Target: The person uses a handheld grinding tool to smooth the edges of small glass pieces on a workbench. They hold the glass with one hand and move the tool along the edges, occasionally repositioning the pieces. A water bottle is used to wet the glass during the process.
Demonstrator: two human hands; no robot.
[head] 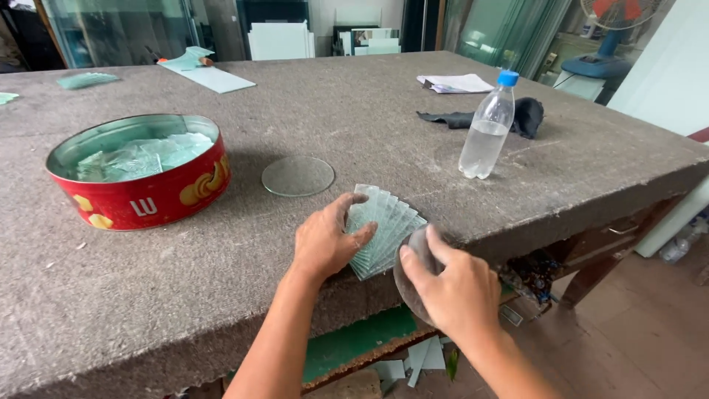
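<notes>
At the far left of the bench (221, 295), which is covered in coarse grey-brown felt, stands a round red tin (140, 193) with yellow markings; it holds a heap of pale green glass offcuts (140, 157). To its right a clear glass disc (298, 176) lies flat on the felt, apart from the tin and from your hands.

Your left hand (325, 240) rests palm down, fingers spread, on the left part of a fanned stack of glass strips (385, 227). The strips are thin, rectangular, green-tinted at the edges, overlapped like a spread deck, and lie near the front edge of the bench. The hand presses on them and is not closed around anything.

Your right hand (450, 292) is at the bench edge, just beside the fan. It is closed on a second round glass disc (415, 275), thumb on the upper face, fingers behind; the disc is tilted, looks greyish and partly overhangs the edge.

Further right and back stands a clear plastic bottle (487, 127) with a blue cap, part full. Behind it lie a dark cloth (517, 117) and some white papers (456, 83).
</notes>
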